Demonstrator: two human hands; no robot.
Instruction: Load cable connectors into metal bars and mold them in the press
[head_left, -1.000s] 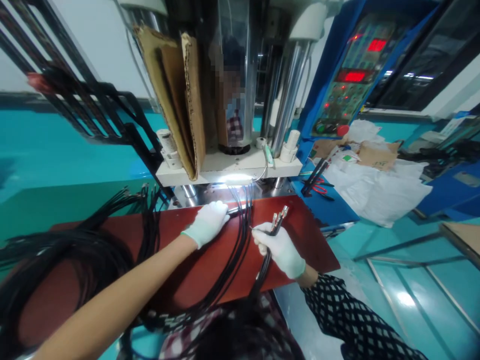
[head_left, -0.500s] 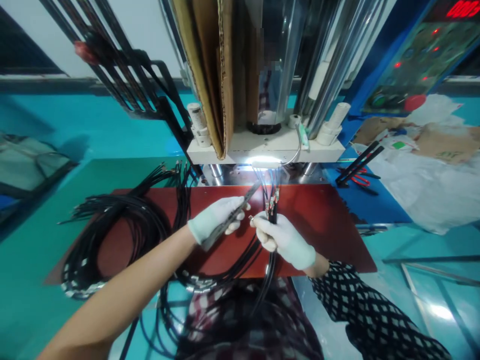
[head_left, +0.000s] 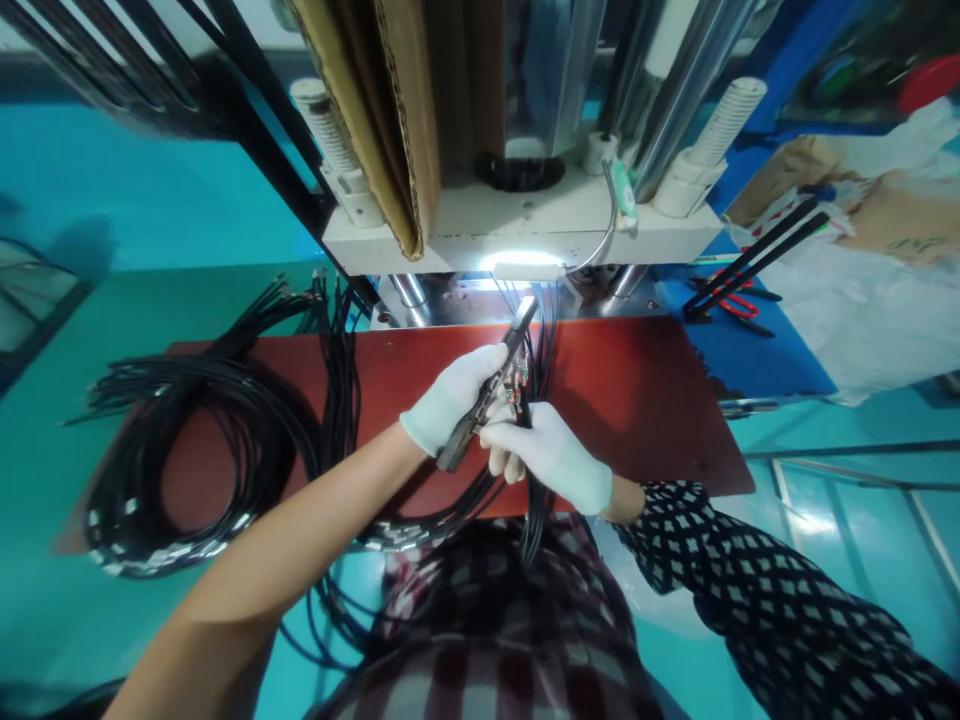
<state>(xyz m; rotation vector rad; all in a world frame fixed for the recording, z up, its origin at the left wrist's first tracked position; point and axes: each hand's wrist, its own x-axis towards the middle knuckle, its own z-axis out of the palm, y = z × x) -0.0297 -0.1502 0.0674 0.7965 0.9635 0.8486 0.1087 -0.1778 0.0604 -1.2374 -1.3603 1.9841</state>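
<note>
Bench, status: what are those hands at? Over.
Left hand grips dark bar. Right hand holds cables, ends close beside the bar. Coil lies left, apart from both hands.

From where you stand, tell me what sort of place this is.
Probably a factory workshop: a press-like machine beyond the red board, coiled black cables to the left, and a red-and-black tool on a blue surface to the right.
</note>
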